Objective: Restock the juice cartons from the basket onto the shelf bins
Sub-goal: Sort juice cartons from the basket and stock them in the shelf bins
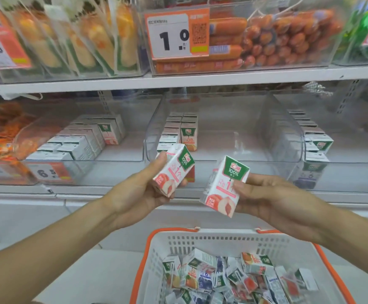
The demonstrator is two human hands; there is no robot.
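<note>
Transfer step, mid-carry: the left hand (134,194) grips one peach carton (173,172) and the right hand (272,200) another (224,187), both raised above the basket (156,249); next, presumably, each is stood upright in the matching bin (150,130).

Shelf bins (200,128): clear hard plastic, smooth and glossy, with pale glare on the walls and the rounded front corners; the shelf (178,81) carrying them looks like white painted metal, smooth with a low sheen (perforated uprights at its back edge, same finish). Juice cartons (224,187) in both hands and those in the basket (222,242): printed coated paperboard, smooth, faint satin gloss, sharp folded edges. Basket: white moulded plastic, matt, slotted walls, with an orange plastic rim; price tag (176,35) is flat printed paper or card, matt (cannot tell which).
</note>
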